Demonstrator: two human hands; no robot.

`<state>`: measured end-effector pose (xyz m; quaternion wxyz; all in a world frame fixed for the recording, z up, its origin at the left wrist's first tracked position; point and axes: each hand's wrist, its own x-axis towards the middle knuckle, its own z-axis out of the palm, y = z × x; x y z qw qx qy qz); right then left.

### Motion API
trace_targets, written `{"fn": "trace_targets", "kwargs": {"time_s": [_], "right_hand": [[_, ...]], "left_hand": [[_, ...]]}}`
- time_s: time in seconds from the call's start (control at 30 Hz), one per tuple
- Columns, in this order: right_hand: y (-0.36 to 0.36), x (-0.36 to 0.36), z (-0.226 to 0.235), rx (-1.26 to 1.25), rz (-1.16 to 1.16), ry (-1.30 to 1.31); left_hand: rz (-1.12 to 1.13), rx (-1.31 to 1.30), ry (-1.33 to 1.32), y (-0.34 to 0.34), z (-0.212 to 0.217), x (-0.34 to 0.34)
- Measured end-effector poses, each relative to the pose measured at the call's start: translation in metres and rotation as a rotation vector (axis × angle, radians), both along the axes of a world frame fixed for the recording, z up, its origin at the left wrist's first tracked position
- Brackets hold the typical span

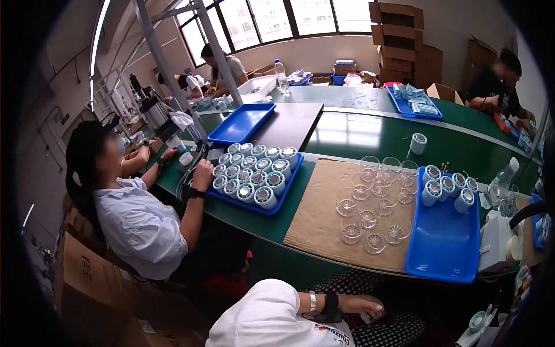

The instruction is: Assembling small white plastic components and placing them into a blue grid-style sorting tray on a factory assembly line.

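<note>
My left hand point(364, 305) rests low over my lap, below the table's front edge, with a watch and a bracelet on its wrist. Its fingers close on a small clear plastic cup point(372, 317). My right hand is out of sight. On the table in front of me, several clear cups point(373, 214) stand on a brown cardboard sheet point(315, 217). To the right of them is a blue tray point(445, 248) with several white cylindrical parts point(448, 188) along its far end.
A seated person in a white shirt point(136, 222) works at the left beside a blue tray full of white cylinders point(254, 176). An empty blue tray point(241, 122) lies beyond. A white device point(496, 243) stands at the right. Other people sit at the far table ends. Cardboard boxes point(87, 289) stand at the lower left.
</note>
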<state>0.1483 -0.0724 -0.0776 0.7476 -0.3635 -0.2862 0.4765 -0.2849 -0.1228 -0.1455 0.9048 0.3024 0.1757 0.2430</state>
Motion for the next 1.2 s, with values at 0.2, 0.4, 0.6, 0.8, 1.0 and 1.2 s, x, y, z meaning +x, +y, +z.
{"fn": "trace_targets", "kwargs": {"time_s": [0.2,0.4,0.6,0.8,1.0,1.2], "right_hand": [[-0.064,-0.157,0.044,-0.128,0.561,-0.034],[-0.061,-0.196,-0.023,-0.217,0.838,-0.487],[-0.072,-0.215,-0.025,-0.255,1.055,-0.988],[-0.06,-0.237,0.01,-0.361,0.928,-0.657],[-0.081,-0.228,-0.001,-0.475,1.134,-0.478],[-0.068,-0.247,0.026,-0.364,0.508,-1.198]], "left_hand": [[-0.006,0.14,-0.192,-0.021,0.039,0.01],[-0.028,0.148,-0.26,-0.004,0.035,0.02],[0.083,-0.25,-0.235,0.008,0.011,0.004],[0.246,0.281,0.237,0.008,0.025,-0.019],[0.14,0.808,0.403,0.004,0.016,-0.005],[-0.029,0.447,0.48,0.017,0.055,-0.015]]}}
